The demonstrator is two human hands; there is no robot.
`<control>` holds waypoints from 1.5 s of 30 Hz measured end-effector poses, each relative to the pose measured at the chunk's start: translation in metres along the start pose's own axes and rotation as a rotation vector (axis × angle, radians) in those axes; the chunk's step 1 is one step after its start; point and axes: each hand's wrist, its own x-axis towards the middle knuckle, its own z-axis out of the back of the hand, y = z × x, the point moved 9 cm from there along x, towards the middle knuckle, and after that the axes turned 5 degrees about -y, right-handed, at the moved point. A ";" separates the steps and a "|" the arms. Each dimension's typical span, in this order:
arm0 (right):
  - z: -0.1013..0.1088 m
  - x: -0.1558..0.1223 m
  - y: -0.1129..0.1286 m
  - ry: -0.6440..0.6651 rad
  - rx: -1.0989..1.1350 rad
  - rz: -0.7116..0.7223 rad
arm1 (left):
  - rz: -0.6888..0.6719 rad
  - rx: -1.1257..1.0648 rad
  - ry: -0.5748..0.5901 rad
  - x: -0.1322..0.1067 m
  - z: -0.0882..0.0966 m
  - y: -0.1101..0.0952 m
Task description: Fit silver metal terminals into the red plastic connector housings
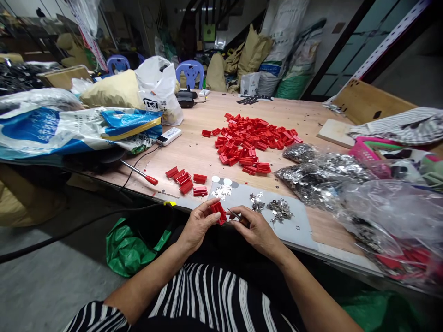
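Note:
Held up at the table's near edge is a red plastic housing [218,212], pinched between the thumb and fingers of my left hand [198,226]. My right hand [258,230] is closed around a screwdriver-like tool [244,221] with a brown handle. Its thin metal tip points left, close to the housing; whether they touch I cannot tell. Just beyond my hands, small flat metal plates [222,192] lie on a grey mat [294,226]. Small metal parts [279,210] are piled on the mat at right. Several red housings [186,183] lie beyond my left hand.
A large heap of red housings [256,133] covers the table's middle. Clear bags of metal parts [308,184] and a pink basket [368,152] stand at right. At left are blue-white sacks [62,129], a red-tipped lever [150,180] and a white power bank [169,136] with a cable.

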 end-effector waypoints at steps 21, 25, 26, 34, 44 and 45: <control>-0.012 0.008 -0.018 0.000 -0.270 0.029 | -0.487 0.943 0.138 0.030 -0.002 -0.023; -0.015 0.007 -0.020 0.015 -0.316 0.009 | -0.492 0.957 0.137 0.031 -0.001 -0.023; -0.016 0.007 -0.020 0.016 -0.334 -0.003 | -0.493 0.959 0.141 0.031 -0.001 -0.023; -0.022 0.008 -0.011 -0.041 -0.500 -0.151 | -0.476 0.953 0.153 0.033 0.000 -0.019; -0.013 0.000 -0.015 -0.060 -0.197 -0.061 | -0.478 0.812 0.087 0.021 0.001 -0.025; -0.010 -0.001 -0.014 -0.064 -0.167 -0.054 | -0.458 0.759 0.075 0.020 0.002 -0.025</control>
